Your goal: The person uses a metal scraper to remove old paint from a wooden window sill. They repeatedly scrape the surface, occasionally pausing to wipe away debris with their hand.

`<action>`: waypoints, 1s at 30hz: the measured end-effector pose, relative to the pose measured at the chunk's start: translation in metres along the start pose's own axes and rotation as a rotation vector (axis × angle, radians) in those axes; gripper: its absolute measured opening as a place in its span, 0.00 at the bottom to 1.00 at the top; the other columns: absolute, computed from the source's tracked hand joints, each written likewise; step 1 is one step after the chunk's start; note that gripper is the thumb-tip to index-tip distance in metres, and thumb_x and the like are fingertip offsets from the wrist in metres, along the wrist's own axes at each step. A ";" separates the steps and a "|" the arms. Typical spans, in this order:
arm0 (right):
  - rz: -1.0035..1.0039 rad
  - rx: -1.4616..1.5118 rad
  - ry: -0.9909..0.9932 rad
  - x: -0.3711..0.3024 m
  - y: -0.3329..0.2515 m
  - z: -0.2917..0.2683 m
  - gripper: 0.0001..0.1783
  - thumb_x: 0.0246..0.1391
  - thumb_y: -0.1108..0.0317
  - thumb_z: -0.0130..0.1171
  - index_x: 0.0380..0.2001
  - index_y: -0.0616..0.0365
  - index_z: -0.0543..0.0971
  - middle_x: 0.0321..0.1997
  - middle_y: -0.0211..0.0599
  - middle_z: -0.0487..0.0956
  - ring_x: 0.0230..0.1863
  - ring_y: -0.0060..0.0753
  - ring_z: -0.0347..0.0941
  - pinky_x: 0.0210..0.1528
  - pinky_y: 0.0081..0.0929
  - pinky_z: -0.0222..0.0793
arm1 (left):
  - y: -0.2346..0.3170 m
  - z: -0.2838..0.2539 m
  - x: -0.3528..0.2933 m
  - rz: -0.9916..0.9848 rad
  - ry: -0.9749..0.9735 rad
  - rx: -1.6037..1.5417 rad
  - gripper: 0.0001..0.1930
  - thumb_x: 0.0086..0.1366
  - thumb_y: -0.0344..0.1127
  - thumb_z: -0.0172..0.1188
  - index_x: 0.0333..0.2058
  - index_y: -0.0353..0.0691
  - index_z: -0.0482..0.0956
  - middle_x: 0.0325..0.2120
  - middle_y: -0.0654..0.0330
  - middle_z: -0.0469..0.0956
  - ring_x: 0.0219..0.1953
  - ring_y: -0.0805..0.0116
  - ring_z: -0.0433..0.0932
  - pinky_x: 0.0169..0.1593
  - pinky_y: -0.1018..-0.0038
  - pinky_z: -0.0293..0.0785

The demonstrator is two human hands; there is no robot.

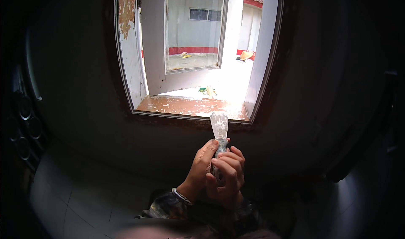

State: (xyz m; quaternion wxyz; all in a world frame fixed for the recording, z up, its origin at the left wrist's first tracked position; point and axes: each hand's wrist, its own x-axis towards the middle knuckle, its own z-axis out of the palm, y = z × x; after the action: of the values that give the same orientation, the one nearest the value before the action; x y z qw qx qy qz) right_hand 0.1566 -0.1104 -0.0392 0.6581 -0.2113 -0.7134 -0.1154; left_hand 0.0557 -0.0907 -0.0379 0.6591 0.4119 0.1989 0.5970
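Note:
A putty knife (220, 126) with a wide, pale, smeared blade stands upright in front of me, its blade pointing at the window sill. My left hand (198, 169) grips it from the left, thumb pressed at the top of the handle just below the blade. Lower down, the bent fingers of my right hand (230, 171) close round the handle from the right and hide part of it. The blade's tip overlaps the near edge of the worn brown sill (185, 107) in view; whether they touch, I cannot tell.
A white-framed glass window sash (157, 66) stands swung open in the peeling window frame (126, 15). Outside are a pale building (185, 32) with a red band and some litter (207, 91) beyond the sill. Dark walls surround the window; a tiled floor (84, 205) lies below left.

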 end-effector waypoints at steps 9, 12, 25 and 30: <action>0.782 -0.145 -0.431 0.018 -0.010 -0.050 0.30 0.58 0.61 0.65 0.60 0.63 0.72 0.51 0.54 0.79 0.46 0.50 0.82 0.47 0.40 0.78 | -0.018 0.012 0.011 -0.049 0.014 -0.119 0.19 0.75 0.37 0.44 0.57 0.33 0.72 0.45 0.59 0.78 0.47 0.72 0.77 0.56 0.73 0.72; 0.645 -0.348 -0.378 0.029 -0.012 -0.055 0.26 0.53 0.71 0.67 0.57 0.55 0.76 0.46 0.47 0.79 0.43 0.49 0.82 0.44 0.40 0.78 | -0.023 0.021 0.016 -0.075 -0.013 -0.196 0.20 0.74 0.36 0.44 0.59 0.35 0.72 0.43 0.63 0.78 0.48 0.73 0.76 0.57 0.72 0.72; 0.055 -0.830 -0.681 0.082 -0.015 -0.081 0.22 0.53 0.61 0.67 0.52 0.44 0.82 0.33 0.33 0.72 0.26 0.30 0.76 0.25 0.28 0.75 | -0.027 0.036 0.027 -0.035 -0.197 -0.534 0.25 0.76 0.42 0.42 0.66 0.36 0.62 0.55 0.54 0.75 0.56 0.64 0.76 0.63 0.65 0.70; 0.080 -0.801 -0.660 0.100 -0.019 -0.081 0.16 0.53 0.60 0.69 0.46 0.46 0.85 0.31 0.34 0.72 0.24 0.31 0.77 0.24 0.30 0.73 | -0.030 0.041 0.036 -0.036 -0.293 -0.722 0.24 0.76 0.42 0.42 0.64 0.34 0.64 0.53 0.54 0.76 0.56 0.63 0.75 0.64 0.66 0.69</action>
State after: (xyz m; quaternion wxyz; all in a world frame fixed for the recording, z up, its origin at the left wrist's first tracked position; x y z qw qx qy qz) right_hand 0.2157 -0.1480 0.0699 0.2699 -0.4987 -0.7742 -0.2812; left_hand 0.1129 -0.0672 -0.0293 0.7934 0.2311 -0.1130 0.5517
